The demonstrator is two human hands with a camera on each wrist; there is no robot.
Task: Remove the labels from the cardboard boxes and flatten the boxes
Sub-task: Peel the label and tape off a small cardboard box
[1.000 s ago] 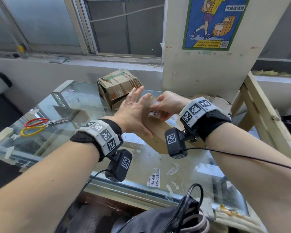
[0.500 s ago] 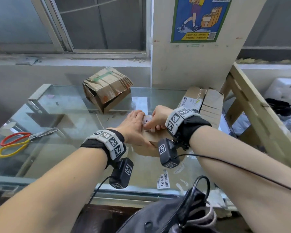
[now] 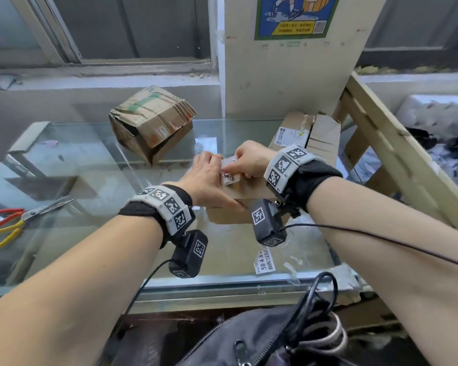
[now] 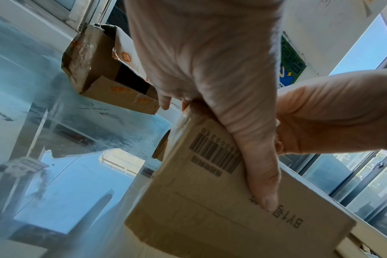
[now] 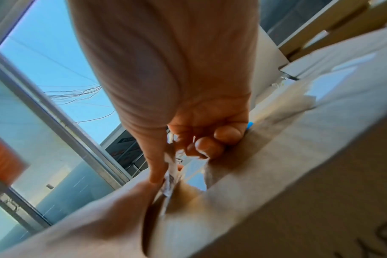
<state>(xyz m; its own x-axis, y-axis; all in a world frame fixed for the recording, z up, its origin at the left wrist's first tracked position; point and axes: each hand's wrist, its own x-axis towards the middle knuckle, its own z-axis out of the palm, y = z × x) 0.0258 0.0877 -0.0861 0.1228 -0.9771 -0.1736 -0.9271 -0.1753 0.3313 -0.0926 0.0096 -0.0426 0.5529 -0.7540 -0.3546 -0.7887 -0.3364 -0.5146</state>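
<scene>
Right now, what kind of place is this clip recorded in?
Probably a parcel-handling or packing corner, not a home kitchen: worn brown cardboard boxes with shipping labels sit on a dusty glass-topped table, and a blue and yellow courier poster hangs on the pillar.

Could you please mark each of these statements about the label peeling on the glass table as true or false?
1. The right hand pinches a white label on the near box. True.
2. The left hand holds the scissors. False: it steadies the near box; the scissors lie untouched at the left of the glass table.
3. The crumpled box at the back lies flattened. False: it still stands as a box, one end open.
4. A loose label strip lies on the glass near the front edge. True.
5. The box behind the right hand has no label. False: a white label is on it.
</scene>
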